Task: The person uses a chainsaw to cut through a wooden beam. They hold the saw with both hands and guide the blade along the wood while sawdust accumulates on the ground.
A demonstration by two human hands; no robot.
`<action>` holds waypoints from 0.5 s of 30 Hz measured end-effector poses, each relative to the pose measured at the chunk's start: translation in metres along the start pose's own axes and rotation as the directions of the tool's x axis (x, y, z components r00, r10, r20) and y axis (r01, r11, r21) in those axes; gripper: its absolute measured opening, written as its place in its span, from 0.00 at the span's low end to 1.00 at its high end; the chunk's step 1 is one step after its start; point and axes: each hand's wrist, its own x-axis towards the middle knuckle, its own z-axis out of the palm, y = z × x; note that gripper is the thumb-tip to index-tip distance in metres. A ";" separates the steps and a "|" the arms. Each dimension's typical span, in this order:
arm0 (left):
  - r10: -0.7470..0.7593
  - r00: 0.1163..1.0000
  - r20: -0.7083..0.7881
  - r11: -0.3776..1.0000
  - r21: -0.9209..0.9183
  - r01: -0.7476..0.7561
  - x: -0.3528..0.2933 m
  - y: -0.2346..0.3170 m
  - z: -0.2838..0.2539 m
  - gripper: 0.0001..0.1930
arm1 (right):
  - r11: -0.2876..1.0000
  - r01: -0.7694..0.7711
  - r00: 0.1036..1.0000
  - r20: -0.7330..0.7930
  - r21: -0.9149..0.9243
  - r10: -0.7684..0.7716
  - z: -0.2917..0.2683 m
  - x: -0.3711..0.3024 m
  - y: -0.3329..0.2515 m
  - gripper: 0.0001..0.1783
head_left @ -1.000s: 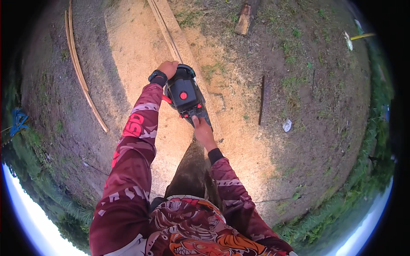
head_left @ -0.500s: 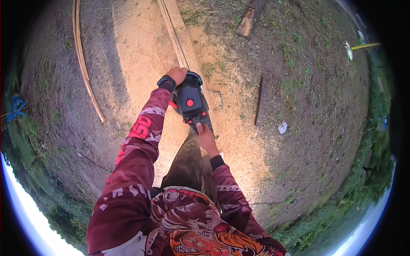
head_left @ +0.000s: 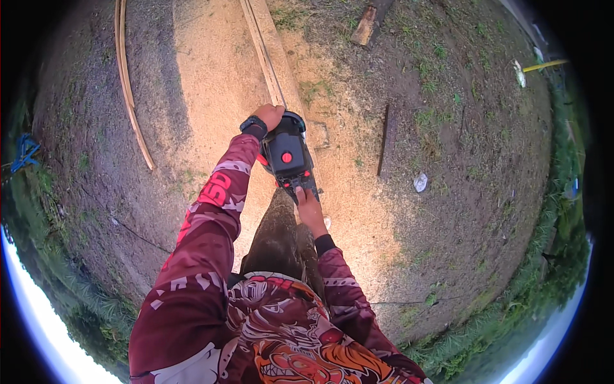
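Note:
A black chainsaw (head_left: 286, 148) with red caps and levers is held between my two hands, in front of my legs. Around its front handle bar wraps my left hand (head_left: 270, 116), with a dark watch on that wrist. My right hand (head_left: 309, 210) grips the rear handle, its thumb lying along the top. From the saw's front the guide bar points away along a long wooden plank (head_left: 275, 54). Beneath the saw body the near end of the plank is mostly hidden, and so are the fingers under the rear handle.
Pale sawdust (head_left: 208, 83) covers the ground around the plank. Thin curved wood strips (head_left: 125, 80) lie at left. To the right are a dark narrow board (head_left: 384, 141), a white scrap (head_left: 420, 183) and a cut log (head_left: 367, 27). My trouser leg (head_left: 275, 240) stands close behind the saw.
The chainsaw and both hands have shifted very slightly, and the view has tilted a little. Both hands keep their grip.

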 end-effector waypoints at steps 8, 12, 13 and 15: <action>0.003 0.998 -0.067 0.997 -0.070 -0.008 -0.045 0.019 0.036 0.24 | 0.999 0.025 1.000 -0.014 0.021 -0.025 -0.002 -0.034 0.044 0.35; -0.023 0.999 -0.035 0.997 -0.073 0.020 -0.067 0.026 0.044 0.24 | 0.999 0.037 0.999 -0.007 0.018 -0.037 -0.002 -0.047 0.065 0.35; -0.021 0.999 -0.034 0.997 -0.073 0.018 -0.072 0.032 0.048 0.24 | 0.999 0.036 0.999 -0.009 0.019 -0.036 -0.002 -0.050 0.071 0.35; 0.030 0.999 -0.033 0.999 -0.017 -0.030 -0.084 0.041 0.056 0.24 | 0.997 0.072 0.996 -0.056 -0.006 -0.072 -0.002 -0.057 0.086 0.31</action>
